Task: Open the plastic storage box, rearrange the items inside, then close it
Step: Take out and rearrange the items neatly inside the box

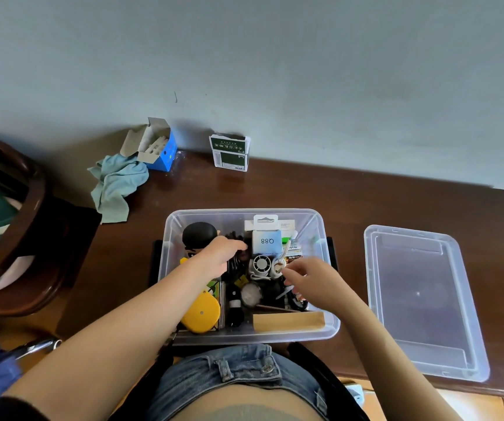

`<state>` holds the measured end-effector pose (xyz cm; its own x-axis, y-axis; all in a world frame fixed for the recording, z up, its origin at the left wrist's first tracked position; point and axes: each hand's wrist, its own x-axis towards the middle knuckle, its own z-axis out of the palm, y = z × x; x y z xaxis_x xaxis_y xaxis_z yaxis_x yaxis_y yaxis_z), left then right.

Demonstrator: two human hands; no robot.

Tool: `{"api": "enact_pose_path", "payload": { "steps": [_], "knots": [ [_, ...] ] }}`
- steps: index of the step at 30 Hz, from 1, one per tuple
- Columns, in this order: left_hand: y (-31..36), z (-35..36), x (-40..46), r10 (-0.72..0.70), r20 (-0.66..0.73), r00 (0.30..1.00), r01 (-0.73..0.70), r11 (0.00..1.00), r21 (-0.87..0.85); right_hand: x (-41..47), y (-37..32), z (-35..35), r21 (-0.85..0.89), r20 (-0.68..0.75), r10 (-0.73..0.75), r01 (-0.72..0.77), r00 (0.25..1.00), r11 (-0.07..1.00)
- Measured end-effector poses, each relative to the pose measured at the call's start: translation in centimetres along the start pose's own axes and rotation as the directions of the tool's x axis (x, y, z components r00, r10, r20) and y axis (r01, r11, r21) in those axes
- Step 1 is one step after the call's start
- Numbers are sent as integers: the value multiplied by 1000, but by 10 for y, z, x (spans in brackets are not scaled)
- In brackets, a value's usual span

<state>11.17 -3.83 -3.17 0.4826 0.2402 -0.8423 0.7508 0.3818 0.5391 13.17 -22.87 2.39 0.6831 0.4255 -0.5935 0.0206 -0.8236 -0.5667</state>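
- Left hand (221, 253) reaching into the far-left part of the clear plastic storage box (331, 325), fingers curled down among dark items; whether anything is gripped cannot be told, since the fingertips are hidden behind the hand's back.
- Right hand (311, 279) hovering over the middle-right of the box, fingers loosely bent and pointing left, tips just beside a small white fan (261, 265); no clear grip on anything.
- Just beyond the left hand, a round black object (199, 233) against the far-left wall of the box.
- Under the left forearm, a yellow round-cornered case (202, 314) in the near-left corner, partly covered by the arm.
- Between the two hands, a light blue carton marked Q88 (267, 241) standing at the far side, with a white hang-tab package (265, 221) behind it.
- Along the near wall, a flat brown cardboard piece (288, 322), right of a small black bottle-like item (235, 308).
- Box open, sitting at the near edge of the dark wooden table (350, 189), right in front of the person's denim shorts (235, 369).
- Transparent lid (423, 302) lying flat on the table to the right, apart from the box.
- Far left on the table, a crumpled pale blue cloth (117, 185) touching an open blue carton (158, 145).
- Far centre, near the wall, a green and white carton (229, 153) standing upright.
- Dark wooden chair (29, 214) at the left of the table.
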Motion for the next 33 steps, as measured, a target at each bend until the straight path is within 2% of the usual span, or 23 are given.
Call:
{"api": "enact_pose_path", "payload": {
  "steps": [4,8,13,16,18,22,26,29,33],
  "knots": [
    [-4,2,1,-17,9,1000,17,999,-51,-1,-2,14,15,78,-19,18,997,1000],
    [-6,-10,-8,-21,54,998,21,1000,-2,2,-13,31,83,143,-47,36,989,996],
    [-9,-30,-13,67,77,995,-87,948,306,14,-31,57,214,217,-21,-27,976,976],
    [-12,-38,-19,129,103,986,-165,808,566,28,-41,72,328,272,89,-179,958,928],
    [-15,-39,-18,151,130,980,-199,740,642,37,-44,80,413,305,154,-277,940,868],
    [-14,-31,-19,254,159,954,-293,685,667,48,-48,90,447,282,161,-279,946,850],
    [-10,-28,-27,353,123,927,-351,709,611,52,-53,92,536,193,106,-195,975,821],
    [-10,-30,-27,318,153,936,-340,697,631,54,-50,95,455,164,93,-159,982,876],
    [-16,-31,-28,259,214,942,-332,621,710,54,-45,95,262,184,117,-164,976,951]
  ]
}}
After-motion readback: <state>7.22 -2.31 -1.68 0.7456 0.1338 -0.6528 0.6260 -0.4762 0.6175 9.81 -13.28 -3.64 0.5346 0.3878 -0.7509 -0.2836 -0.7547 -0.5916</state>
